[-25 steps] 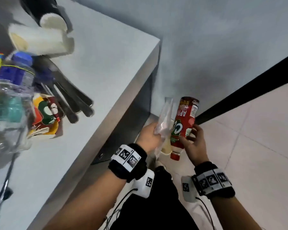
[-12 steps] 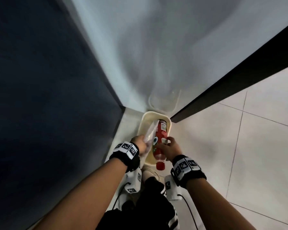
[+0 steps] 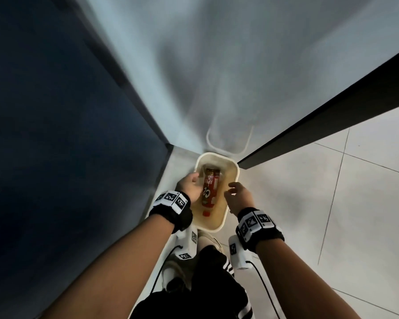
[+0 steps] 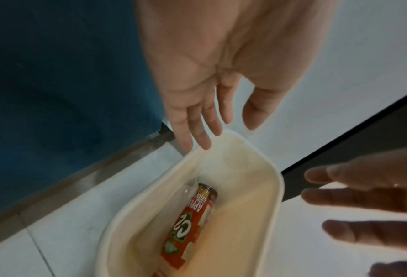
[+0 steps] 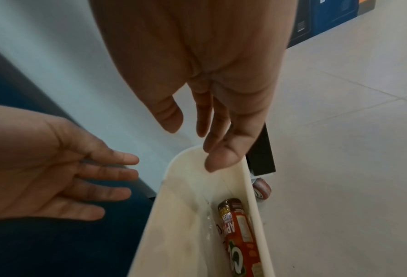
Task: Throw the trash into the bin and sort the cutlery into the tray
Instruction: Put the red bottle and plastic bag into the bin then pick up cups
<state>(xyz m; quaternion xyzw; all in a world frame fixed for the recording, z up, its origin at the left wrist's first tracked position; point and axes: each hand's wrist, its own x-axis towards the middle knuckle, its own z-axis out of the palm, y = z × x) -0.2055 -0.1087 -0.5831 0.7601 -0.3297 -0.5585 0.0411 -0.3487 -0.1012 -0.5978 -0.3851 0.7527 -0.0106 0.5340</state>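
Note:
A cream plastic bin [image 3: 230, 223] stands on the floor between the table's side and the wall. Inside it lies a red-labelled drink bottle [image 3: 209, 189] [image 4: 190, 224] [image 5: 239, 238], with a faint clear plastic wrapper [image 4: 190, 185] beside it. My left hand [image 3: 190, 186] [image 4: 211, 120] hovers over the bin's left rim [image 4: 221, 142], fingers straight and empty. My right hand [image 3: 236, 196] [image 5: 204, 135] hovers over the right rim [image 5: 257, 215], fingers spread and holding nothing.
The dark blue side of the table [image 3: 55, 134] rises at the left. A pale wall [image 3: 240, 65] with a black skirting strip [image 3: 332, 107] runs behind the bin. A tiled floor [image 3: 332, 203] spreads to the right. A caster wheel [image 5: 261, 189] sits beside the bin.
Both hands let go: the bottle and the clear wrapper dropped into the bin. The hands now hang open above it, and the view has tilted down from the tabletop to the floor.

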